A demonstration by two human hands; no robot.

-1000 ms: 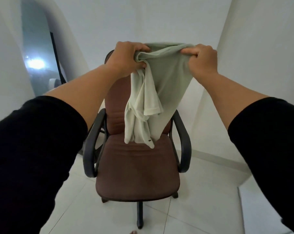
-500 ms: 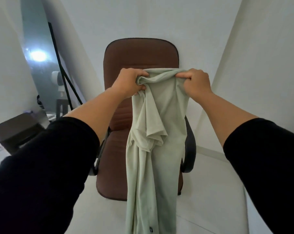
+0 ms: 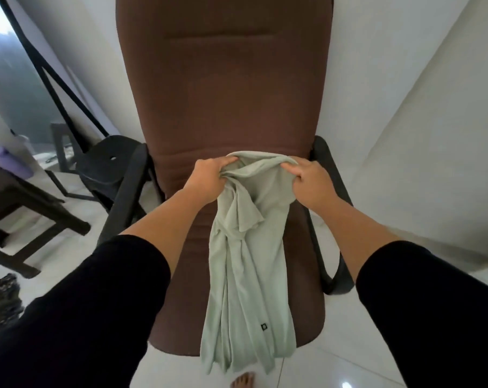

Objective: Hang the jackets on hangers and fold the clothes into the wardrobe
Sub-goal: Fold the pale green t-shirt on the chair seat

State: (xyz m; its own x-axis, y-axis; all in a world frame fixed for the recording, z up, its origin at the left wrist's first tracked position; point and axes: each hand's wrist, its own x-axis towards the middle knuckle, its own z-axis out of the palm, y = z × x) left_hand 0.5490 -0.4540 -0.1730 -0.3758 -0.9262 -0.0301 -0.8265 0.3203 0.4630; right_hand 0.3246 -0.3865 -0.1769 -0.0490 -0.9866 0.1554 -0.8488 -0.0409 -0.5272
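We hold the pale green shirt bunched at its top edge, our left hand and right hand each clenched on a gather of cloth, so it hangs down over the seat of the brown chair with its hem past the near edge. Because it hangs twisted, with a sleeve crumpled near the left, we judge a fold made from here could trap creases, and the hem may brush the floor. A small dark tag shows low on the right; its mark is too small to read.
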